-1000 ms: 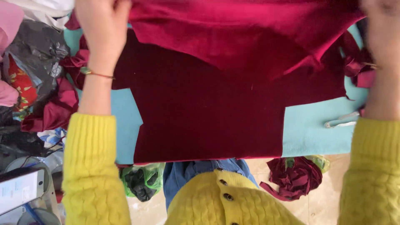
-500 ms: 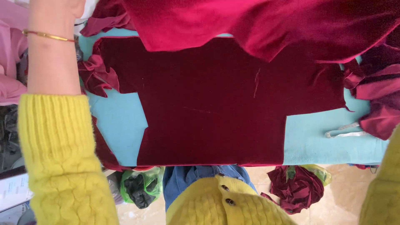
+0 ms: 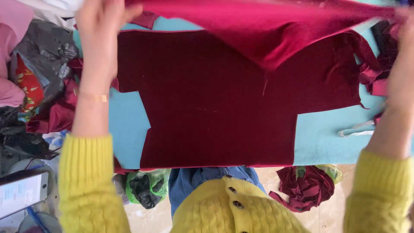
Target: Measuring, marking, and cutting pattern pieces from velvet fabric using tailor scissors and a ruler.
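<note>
A cut piece of dark red velvet fabric (image 3: 215,108) lies flat on a light blue table (image 3: 127,125). Above it I hold up a brighter red velvet piece (image 3: 267,30), stretched between both hands. My left hand (image 3: 97,26) grips its left end near the top of the view. At the upper right edge, my right hand (image 3: 403,56) grips the other end, blurred. Both arms wear yellow knitted sleeves; a thin gold bracelet sits on my left wrist.
Red fabric scraps (image 3: 371,77) lie at the table's right and left edges. A black plastic bag (image 3: 43,51) and pink cloth sit at the left. On the floor are a green bag (image 3: 144,187), a red fabric bundle (image 3: 304,187) and a phone (image 3: 21,192).
Both hands have kept lifting the brighter red piece, so more of the flat dark red piece shows. My left hand moved out to the left, then back rightward.
</note>
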